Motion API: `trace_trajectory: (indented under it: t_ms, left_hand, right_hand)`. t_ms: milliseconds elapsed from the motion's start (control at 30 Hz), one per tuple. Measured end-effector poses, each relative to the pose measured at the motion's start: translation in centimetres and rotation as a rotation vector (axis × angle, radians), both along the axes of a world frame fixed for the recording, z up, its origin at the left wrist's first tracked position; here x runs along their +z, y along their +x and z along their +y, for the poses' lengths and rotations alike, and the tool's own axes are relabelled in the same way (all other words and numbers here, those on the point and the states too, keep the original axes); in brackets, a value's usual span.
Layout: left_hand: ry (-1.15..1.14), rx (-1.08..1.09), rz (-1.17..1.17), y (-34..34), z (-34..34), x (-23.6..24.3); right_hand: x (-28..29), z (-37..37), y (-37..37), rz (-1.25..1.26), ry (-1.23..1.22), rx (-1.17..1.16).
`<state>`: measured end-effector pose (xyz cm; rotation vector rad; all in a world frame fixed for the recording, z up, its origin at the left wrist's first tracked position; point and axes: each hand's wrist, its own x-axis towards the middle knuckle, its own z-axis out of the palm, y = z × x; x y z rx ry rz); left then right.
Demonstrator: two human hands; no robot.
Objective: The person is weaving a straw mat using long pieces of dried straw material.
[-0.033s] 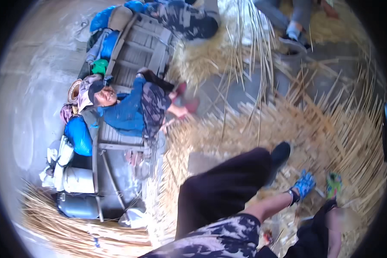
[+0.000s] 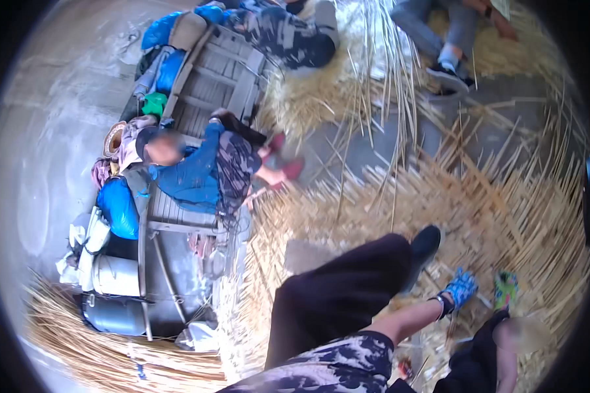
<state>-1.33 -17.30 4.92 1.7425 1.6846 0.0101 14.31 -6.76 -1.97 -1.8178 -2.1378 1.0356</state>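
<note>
Both hands are gloved and low over a wide mat of woven straw-coloured strips. My left hand, in a blue patterned glove with a dark cuff, rests against the mat. Its fingers look bent onto the strips, but what lies in them is too blurred to make out. Just to its right, my right hand wears a green patterned glove; blur hides how its fingers stand. A short pale strip lies between the two hands. Left of my left hand, a dark shoe and black trouser leg cover part of the mat.
At the left, a person in a blue top sits on a wooden slatted bench. Bags, a white bucket and a strip bundle stand nearby. Long loose strips stick up at the far side, near another person's shoe.
The view has shifted slightly. My two gloved hands and the dark shoe appear a little lower in the picture, with both hands still close together at the mat.
</note>
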Motion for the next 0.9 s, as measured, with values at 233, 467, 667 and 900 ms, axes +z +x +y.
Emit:
trace_trajectory:
  t_ms: [233,467,667,900]
  left_hand:
    - [-0.191,0.108,-0.177,-2.3,0.9,2.3]
    - [0.137,0.319,-0.234,-2.1,-0.8,-2.2]
    - [0.04,0.222,-0.074,-0.7,-0.1,-1.4]
    - [-0.03,0.271,-0.108,-0.7,2.0,-0.3]
  right_hand:
    - [-1.3,1.3,-0.6,0.276,0.012,0.024]
    - [-3.7,1.1,0.2,0.515,-0.215,-0.197]
    - [-2.3,-0.1,-0.4,0.5,-0.176,-0.365]
    - [-0.3,1.3,-1.1,-0.064,0.194,-0.01]
